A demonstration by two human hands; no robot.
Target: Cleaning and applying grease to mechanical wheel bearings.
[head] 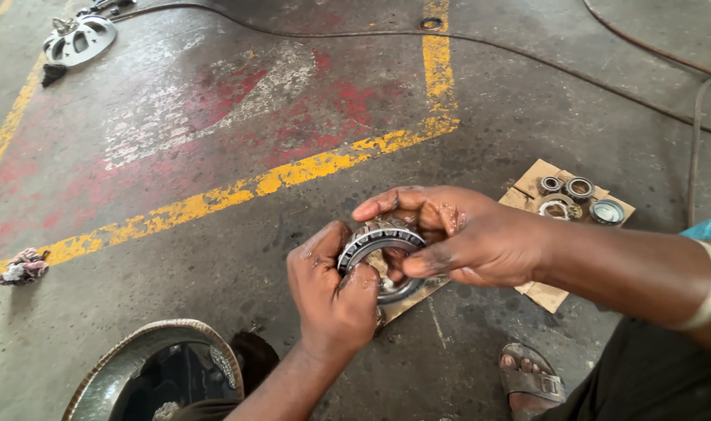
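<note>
Head view: both my greasy hands grasp 1 round steel bearing [377, 248] with ribbed rollers, above a cardboard scrap [544, 294] on rough concrete; left hand [332, 292] pinches its lower rim, right hand [449, 234] curls over the top. 4 metal rings [578, 188] lie on the cardboard nearby.

Both hands, left hand [334, 296] and right hand [457, 234], hold a bearing [375, 248] between them over a cardboard sheet [546, 295]. Small rings [578, 189] lie on it right of the hands. A bowl [149, 366] sits below-left.
</note>
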